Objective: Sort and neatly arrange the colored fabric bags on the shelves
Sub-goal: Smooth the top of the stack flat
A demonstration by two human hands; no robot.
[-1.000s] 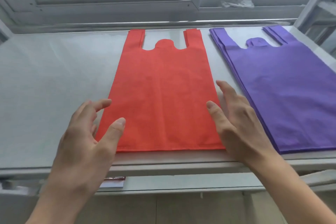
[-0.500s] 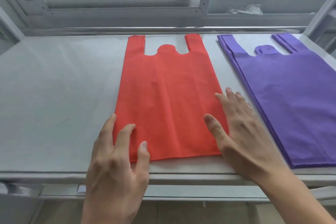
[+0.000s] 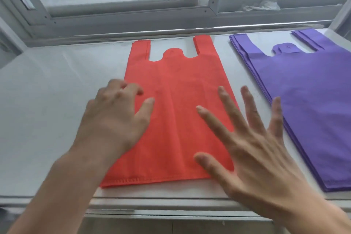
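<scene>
A red fabric bag (image 3: 176,112) lies flat in the middle of the grey shelf (image 3: 47,100), handles pointing at the window. To its right lies a stack of purple fabric bags (image 3: 307,100), also flat. My left hand (image 3: 115,118) rests over the red bag's left edge, fingers loosely bent, thumb on the fabric. My right hand (image 3: 252,148) is spread wide with straight fingers over the red bag's right side; whether it touches the fabric is unclear. Neither hand holds anything.
A grey window frame (image 3: 209,5) runs along the back of the shelf, with a crumpled white scrap (image 3: 262,5) on its sill at the right. The shelf's front lip (image 3: 171,203) runs below the bags. A shelf post (image 3: 341,15) stands at the far right.
Both hands have moved forward from the red bag's lower corners toward its middle. My right hand's fingers have spread apart. The camera has moved closer.
</scene>
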